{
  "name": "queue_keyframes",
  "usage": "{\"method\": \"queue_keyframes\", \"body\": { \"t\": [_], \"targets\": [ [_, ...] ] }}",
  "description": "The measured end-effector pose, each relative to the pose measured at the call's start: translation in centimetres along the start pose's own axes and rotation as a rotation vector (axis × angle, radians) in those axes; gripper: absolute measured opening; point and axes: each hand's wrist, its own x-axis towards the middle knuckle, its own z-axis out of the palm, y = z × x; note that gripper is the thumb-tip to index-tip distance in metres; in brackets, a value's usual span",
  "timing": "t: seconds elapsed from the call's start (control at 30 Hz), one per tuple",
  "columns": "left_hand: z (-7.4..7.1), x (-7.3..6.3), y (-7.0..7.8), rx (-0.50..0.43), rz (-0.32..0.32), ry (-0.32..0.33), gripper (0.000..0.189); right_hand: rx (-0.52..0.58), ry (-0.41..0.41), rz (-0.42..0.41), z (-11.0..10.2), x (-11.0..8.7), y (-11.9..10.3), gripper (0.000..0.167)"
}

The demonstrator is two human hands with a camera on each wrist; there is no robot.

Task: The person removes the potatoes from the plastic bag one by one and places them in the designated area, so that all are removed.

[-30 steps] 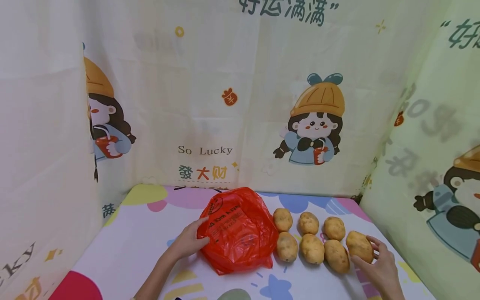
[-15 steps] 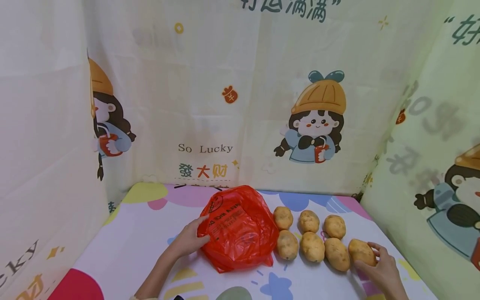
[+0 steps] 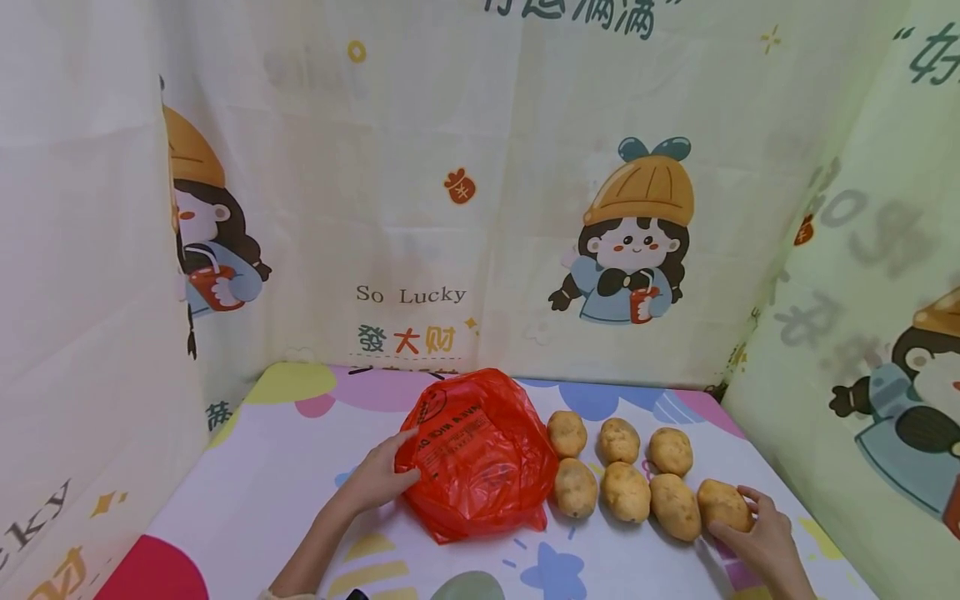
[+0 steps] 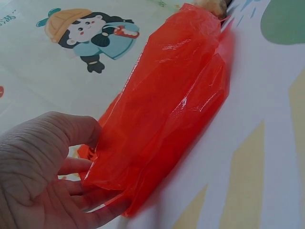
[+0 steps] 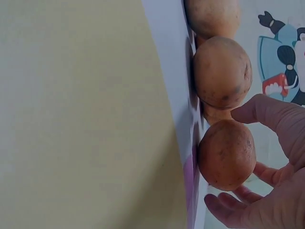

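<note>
A red plastic bag (image 3: 480,458) with dark print lies wide-mouthed in the middle of the table. My left hand (image 3: 378,473) holds its left rim; in the left wrist view the thumb (image 4: 83,130) is on one side of the film and the fingers on the other. Right of the bag, several potatoes (image 3: 626,493) lie in two rows. At the right end of the front row is one more potato (image 3: 723,505), and my right hand (image 3: 763,537) grips it between thumb and fingers. The right wrist view shows that potato (image 5: 227,155) low at the tabletop, the thumb beside its neighbour (image 5: 222,71).
A patterned cloth covers the table (image 3: 270,475). Pale printed curtains (image 3: 412,167) rise behind it and on both sides, the right curtain (image 3: 840,350) close to my right hand. A small black object (image 3: 357,595) shows at the bottom edge.
My right hand has moved slightly right and lower with the potato, widening the space to its neighbour. My left hand keeps its hold on the bag; the head view has tilted a little.
</note>
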Motion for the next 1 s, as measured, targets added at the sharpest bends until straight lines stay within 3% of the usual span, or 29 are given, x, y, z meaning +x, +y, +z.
{"method": "queue_keyframes", "body": {
  "t": [0.1, 0.27, 0.47, 0.73, 1.0],
  "targets": [
    [0.0, -0.1, 0.0, 0.002, -0.009, -0.001, 0.066, 0.012, 0.061, -0.007, 0.4, -0.4, -0.2, 0.093],
    [0.0, -0.3, 0.1, -0.004, -0.021, -0.007, 0.067, 0.025, 0.265, -0.024, 1.3, -1.4, -1.6, 0.086],
    [0.0, -0.5, 0.3, 0.012, -0.002, 0.021, 0.066, 0.129, 0.455, -0.162, 2.6, -2.6, -5.3, 0.065],
    [0.1, -1.3, 1.4, 0.119, 0.034, 0.117, 0.064, 0.324, 0.406, -0.218, 4.8, -4.8, -11.3, 0.052],
    [0.2, -2.4, 2.0, 0.187, 0.062, 0.178, 0.064, 0.434, 0.309, -0.306, 7.2, -6.6, -15.0, 0.041]
  ]
}}
